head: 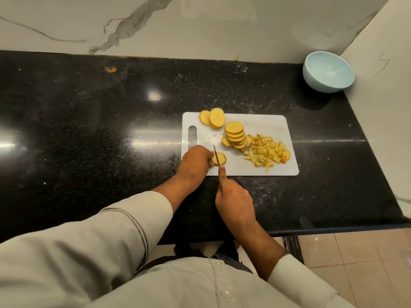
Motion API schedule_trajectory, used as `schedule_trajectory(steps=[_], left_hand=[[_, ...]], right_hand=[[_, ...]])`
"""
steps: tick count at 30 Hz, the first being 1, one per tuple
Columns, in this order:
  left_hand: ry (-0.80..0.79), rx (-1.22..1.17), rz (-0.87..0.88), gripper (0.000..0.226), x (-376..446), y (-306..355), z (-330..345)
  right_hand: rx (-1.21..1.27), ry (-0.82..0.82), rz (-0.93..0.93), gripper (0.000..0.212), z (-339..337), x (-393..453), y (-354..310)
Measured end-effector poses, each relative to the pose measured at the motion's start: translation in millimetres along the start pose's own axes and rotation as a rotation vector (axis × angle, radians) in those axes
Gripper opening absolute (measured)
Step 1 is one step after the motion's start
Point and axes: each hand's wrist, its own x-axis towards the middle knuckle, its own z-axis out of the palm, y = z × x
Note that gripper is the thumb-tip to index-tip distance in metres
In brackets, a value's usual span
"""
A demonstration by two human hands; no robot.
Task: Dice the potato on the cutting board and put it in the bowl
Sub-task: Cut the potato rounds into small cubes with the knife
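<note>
Black granite counter (89, 130), white cutting board (266, 125) near you. Your left hand (195, 160) pins a potato slice (220, 158) so it can't slide; your right hand (233, 201) grips the knife (215, 154), forefinger along the spine. Diced pile (266, 153) right, bowl (328, 72) far right.

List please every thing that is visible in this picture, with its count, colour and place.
cutting board: one, white, on the countertop
potato slices: many, yellow, stacked at board's middle and far left
slice being cut: one, yellow, board's near left
diced potato: one heap, yellow, board's right
knife: one, silver blade, across the slice
bowl: one, light blue, far right corner
countertop: one, black
left hand: holds the slice
right hand: grips the knife
</note>
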Motion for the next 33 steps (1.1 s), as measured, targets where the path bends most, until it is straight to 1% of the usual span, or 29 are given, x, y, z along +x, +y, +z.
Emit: schedule_trajectory(steps=[6,9,11,15,18,23,27,29,31,33], left_hand=[[-0.029,0.148,0.021,0.017,0.7,4.1,-2.0],[-0.045,0.129,-0.004,0.017,-0.6,5.0,-1.6],[-0.024,0.115,-0.007,0.017,-2.3,5.3,-1.9],[-0.022,0.147,0.0,0.02,-4.8,8.9,-3.5],[-0.007,0.187,-0.003,0.017,-4.1,11.9,-4.9],[0.003,0.204,-0.001,0.012,-3.1,12.6,-4.8],[0.003,0.144,0.007,0.016,0.1,5.4,0.4],[0.017,0.03,-0.024,0.019,3.0,-1.2,2.7],[0.011,-0.065,-0.063,0.021,5.3,-4.5,-0.7],[-0.011,-0.092,-0.072,0.031,7.2,-7.2,-5.7]], right_hand=[[0.046,-0.01,0.008,0.064,10.1,14.7,-0.2],[0.057,-0.031,0.007,0.064,10.7,21.8,-1.6],[0.072,-0.054,0.012,0.064,9.4,30.5,-3.8],[0.086,-0.116,0.007,0.066,5.3,45.9,-4.5],[0.077,-0.136,0.017,0.066,2.8,39.0,-3.1],[-0.002,-0.154,0.001,0.069,7.6,1.3,7.8],[-0.057,-0.182,-0.017,0.066,11.1,-33.5,23.3],[-0.081,-0.177,-0.029,0.064,10.6,-49.8,30.7],[-0.059,-0.143,-0.012,0.063,7.6,-54.8,35.3],[-0.029,-0.093,-0.01,0.063,5.2,-49.2,30.7]])
